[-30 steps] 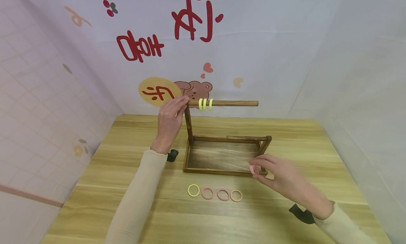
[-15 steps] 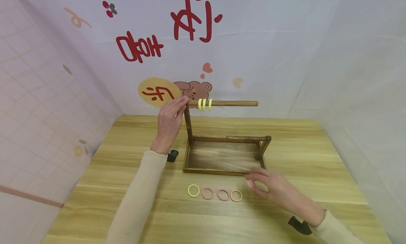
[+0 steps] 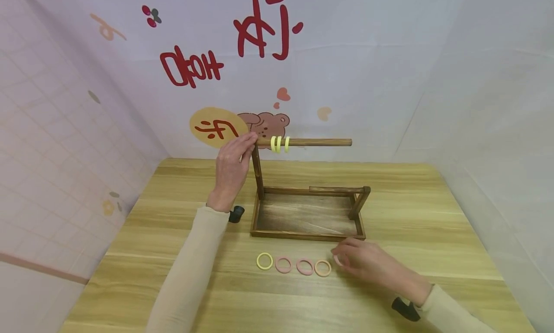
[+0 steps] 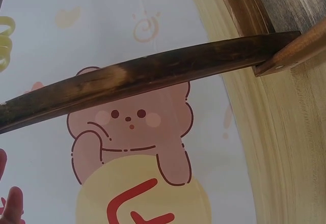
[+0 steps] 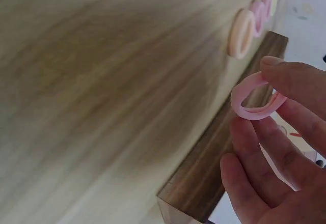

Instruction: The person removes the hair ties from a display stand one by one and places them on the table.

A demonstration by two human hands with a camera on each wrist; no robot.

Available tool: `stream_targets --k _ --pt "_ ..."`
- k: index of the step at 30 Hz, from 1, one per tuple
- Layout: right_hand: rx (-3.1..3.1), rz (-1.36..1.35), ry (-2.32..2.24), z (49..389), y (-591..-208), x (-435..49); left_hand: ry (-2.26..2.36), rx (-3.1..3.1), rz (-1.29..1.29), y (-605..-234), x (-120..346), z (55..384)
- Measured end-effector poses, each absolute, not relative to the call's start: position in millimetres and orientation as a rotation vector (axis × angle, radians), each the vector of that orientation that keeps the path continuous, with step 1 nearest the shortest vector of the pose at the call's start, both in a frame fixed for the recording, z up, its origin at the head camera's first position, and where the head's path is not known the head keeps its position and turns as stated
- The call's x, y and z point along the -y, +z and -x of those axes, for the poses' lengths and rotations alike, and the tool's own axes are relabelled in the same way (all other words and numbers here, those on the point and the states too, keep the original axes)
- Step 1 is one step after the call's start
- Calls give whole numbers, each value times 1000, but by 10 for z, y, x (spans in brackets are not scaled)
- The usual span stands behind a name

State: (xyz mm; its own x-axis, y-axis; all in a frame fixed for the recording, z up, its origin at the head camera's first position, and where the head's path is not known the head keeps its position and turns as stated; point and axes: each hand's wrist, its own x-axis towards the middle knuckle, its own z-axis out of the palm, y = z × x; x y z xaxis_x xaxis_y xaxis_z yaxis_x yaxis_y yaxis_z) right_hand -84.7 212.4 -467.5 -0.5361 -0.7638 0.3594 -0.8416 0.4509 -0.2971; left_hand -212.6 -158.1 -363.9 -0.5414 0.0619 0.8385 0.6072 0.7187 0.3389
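A dark wooden stand (image 3: 307, 235) has a tall left post with a rod (image 3: 320, 142) reaching right. Several yellow rings (image 3: 279, 144) hang on that rod near the post. My left hand (image 3: 231, 169) holds the top of the post; the left wrist view shows only fingertips (image 4: 12, 203). In front of the stand's right corner, my right hand (image 3: 368, 265) pinches a pink ring (image 5: 248, 98) between thumb and fingers, low over the table. Just left of it lies a row of rings: orange (image 3: 322, 268), two pink (image 3: 305, 266) and one yellow (image 3: 264, 261).
The stand's tray has a raised rim and a shorter post (image 3: 360, 203) at the right, with a lower rod (image 3: 335, 190) pointing left. All stands on a wood-grain table (image 3: 242, 294). A white printed cloth (image 3: 368, 83) hangs behind.
My right hand has moved down and slightly left from the stand's right corner to the table beside the orange ring, keeping the pink ring. The left hand stays on the post.
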Motion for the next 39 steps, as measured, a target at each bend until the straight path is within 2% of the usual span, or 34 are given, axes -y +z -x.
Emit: stream_targets --k 20,39 --pt "2718 -1408 750 821 -4846 -2121 -778 2032 511 -3650 1568 2138" --pt "2794 -1327 556 770 -4874 -2177 -787 2045 496 -3660 1565 2120"
